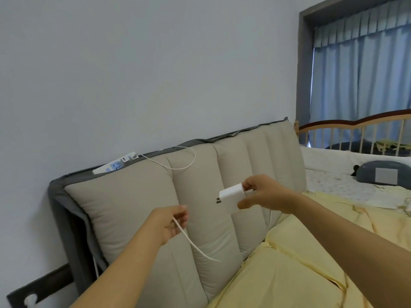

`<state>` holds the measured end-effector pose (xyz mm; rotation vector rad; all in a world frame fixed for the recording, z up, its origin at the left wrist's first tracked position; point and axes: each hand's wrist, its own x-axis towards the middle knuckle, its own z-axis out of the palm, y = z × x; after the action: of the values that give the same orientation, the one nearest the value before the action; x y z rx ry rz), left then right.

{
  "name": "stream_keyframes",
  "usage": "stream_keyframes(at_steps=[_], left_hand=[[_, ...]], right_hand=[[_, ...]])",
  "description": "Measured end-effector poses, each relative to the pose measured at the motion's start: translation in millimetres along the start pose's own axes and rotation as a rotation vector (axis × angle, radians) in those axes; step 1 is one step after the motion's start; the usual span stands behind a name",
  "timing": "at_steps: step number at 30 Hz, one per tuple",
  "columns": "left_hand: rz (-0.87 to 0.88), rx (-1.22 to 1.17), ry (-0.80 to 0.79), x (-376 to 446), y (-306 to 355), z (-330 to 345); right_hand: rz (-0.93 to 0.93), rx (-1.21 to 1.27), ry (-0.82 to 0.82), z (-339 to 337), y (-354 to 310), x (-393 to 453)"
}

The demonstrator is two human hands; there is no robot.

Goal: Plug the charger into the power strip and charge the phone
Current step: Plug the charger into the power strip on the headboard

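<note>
Bedroom: padded headboard point(155, 207), crib point(355, 132).

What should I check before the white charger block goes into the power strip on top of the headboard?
1. Grip on the white square charger block: ok, right hand pinches it at its rear.
2. Metal prongs exposed and pointing away from the hand: ok.
3. White braided cable under control: ok, left hand holds it.
4. Free socket on the white power strip: ok, the blue-lit socket looks empty.
5. Thin white cord already plugged in at the strip's end, clear of that socket: ok.
6. Phone within reach: cannot tell, none in view.
</note>
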<state>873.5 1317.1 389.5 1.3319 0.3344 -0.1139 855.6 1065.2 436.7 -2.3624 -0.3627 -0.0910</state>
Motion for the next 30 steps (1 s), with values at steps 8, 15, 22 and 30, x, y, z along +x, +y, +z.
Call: stream_keyframes(at_steps=[8,15,22,30], left_hand=[[-0.079,-0.253,0.158,19,-14,-45],[-0.051,-0.396,0.245,27,-28,-45],[-0.025,-0.359,0.192,15,-28,-7],[0.189,0.241,0.206,-6,7,19]], right_hand=[[0.108,-0.086,0.081,-62,31,-33],[0.166,-0.136,0.144,-93,50,-62],[0.134,-0.132,0.158,-88,46,-58],[0.011,-0.001,0.176,-59,15,-17]])
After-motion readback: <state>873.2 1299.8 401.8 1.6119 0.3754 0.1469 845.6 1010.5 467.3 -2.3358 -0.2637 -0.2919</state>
